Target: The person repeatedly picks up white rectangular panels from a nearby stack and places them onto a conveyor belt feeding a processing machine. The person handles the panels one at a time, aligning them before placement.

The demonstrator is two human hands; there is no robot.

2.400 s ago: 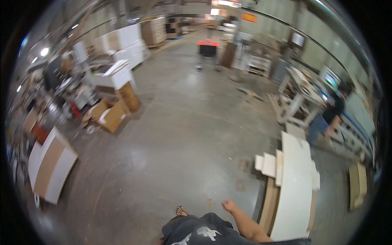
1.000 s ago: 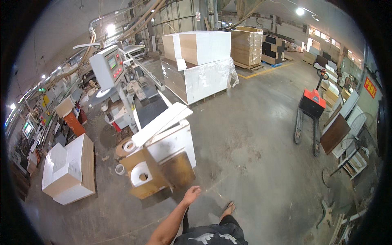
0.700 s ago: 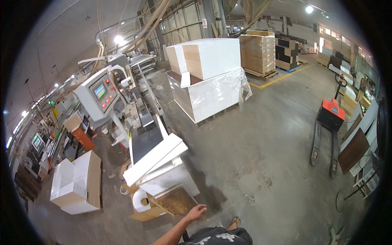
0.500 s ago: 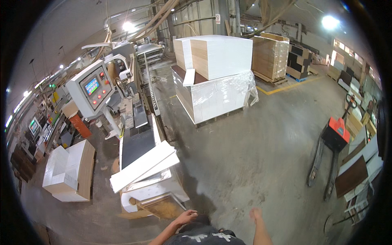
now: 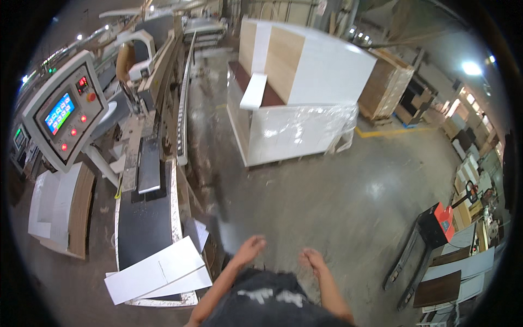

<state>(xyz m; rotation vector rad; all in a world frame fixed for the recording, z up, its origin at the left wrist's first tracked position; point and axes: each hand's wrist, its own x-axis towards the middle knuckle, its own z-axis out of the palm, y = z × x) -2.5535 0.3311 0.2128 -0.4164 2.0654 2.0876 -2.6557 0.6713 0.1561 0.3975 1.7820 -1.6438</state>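
My left hand point(image 5: 250, 251) is held out above the floor with nothing in it, its fingers loosely bent and slightly blurred. Across from it, my right hand point(image 5: 311, 260) is also bare of any object, fingers loosely curled and apart. Neither hand touches anything. Nearest to the left hand are two long white panels point(image 5: 158, 268), one lying askew on the other at the near end of the machine's black bed point(image 5: 143, 229). Ahead stands a large stack of white and wood-coloured panels point(image 5: 327, 71), with one small white board point(image 5: 254, 91) on its brown ledge.
At left a control panel point(image 5: 66, 111) with a lit screen stands on an arm, beside another white panel stack point(image 5: 60, 210). A red and black pallet jack point(image 5: 436, 224) is at right, near leaning boards point(image 5: 438, 289). More wrapped stacks point(image 5: 385, 84) stand farther back.
I have moved forward, so the control panel, machine bed and large stack appear closer. Both hands have risen farther into view. The white panels now lie lower and more to the left.
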